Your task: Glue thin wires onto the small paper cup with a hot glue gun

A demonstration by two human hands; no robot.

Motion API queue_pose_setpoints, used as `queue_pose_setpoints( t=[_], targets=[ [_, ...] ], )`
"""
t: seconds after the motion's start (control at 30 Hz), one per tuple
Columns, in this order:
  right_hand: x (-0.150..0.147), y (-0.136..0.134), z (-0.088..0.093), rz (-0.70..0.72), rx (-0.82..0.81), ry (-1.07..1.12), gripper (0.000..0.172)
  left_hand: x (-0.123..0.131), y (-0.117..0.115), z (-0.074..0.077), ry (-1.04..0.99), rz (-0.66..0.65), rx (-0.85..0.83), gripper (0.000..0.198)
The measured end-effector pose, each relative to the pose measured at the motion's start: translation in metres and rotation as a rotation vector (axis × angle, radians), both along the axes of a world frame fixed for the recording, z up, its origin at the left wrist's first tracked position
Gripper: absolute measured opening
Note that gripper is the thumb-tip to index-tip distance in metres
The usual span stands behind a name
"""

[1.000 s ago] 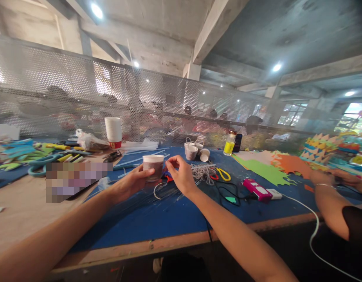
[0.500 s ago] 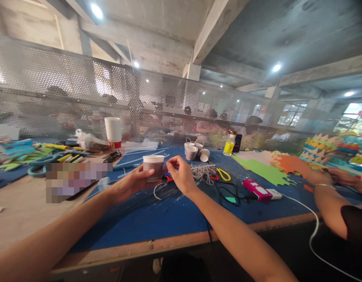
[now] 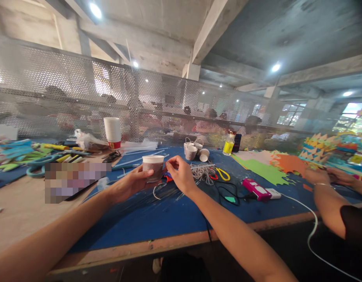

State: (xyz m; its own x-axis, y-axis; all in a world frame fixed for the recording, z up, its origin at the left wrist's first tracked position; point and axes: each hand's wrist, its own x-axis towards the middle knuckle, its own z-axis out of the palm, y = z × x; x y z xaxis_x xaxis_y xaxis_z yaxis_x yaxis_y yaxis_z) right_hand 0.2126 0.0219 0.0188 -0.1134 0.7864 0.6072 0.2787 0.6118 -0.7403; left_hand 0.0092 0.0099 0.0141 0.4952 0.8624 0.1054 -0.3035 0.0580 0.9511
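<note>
My left hand [image 3: 130, 183] is wrapped round a paper cup [image 3: 153, 166] with a white rim and a brownish-grey lower part, held upright above the blue mat [image 3: 134, 227]. Just right of the cup, my right hand [image 3: 179, 172] has its thumb and forefinger pinched together; what lies between them is too small to make out. A pale cord loop [image 3: 157, 192] hangs below the cup. Behind and to the right stand several small cord-covered cups [image 3: 191, 152], one tipped over. A heap of grey cord [image 3: 202, 172] lies beside my right hand.
Scissors with yellow handles [image 3: 223, 174], a pink power block [image 3: 257, 190] and black cable lie right. Stacked paper cups [image 3: 112, 133] stand back left, near a phone-like slab [image 3: 78, 182]. A co-worker's hands [image 3: 318, 176] are at far right, by green sheets [image 3: 261, 169]. A mesh screen stands behind.
</note>
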Motion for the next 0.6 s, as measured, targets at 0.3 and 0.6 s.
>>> queue_pose_setpoints(
  t=[0.3, 0.6],
  targets=[
    [0.0003, 0.0001, 0.0010, 0.011, -0.008, -0.005, 0.013, -0.0003, 0.0001, -0.0001, 0.016, 0.008, 0.004, 0.054],
    [0.0006, -0.0003, 0.0021, 0.031, -0.038, 0.006, 0.013, 0.0010, -0.0039, 0.0032, 0.031, 0.010, 0.009, 0.049]
  ],
)
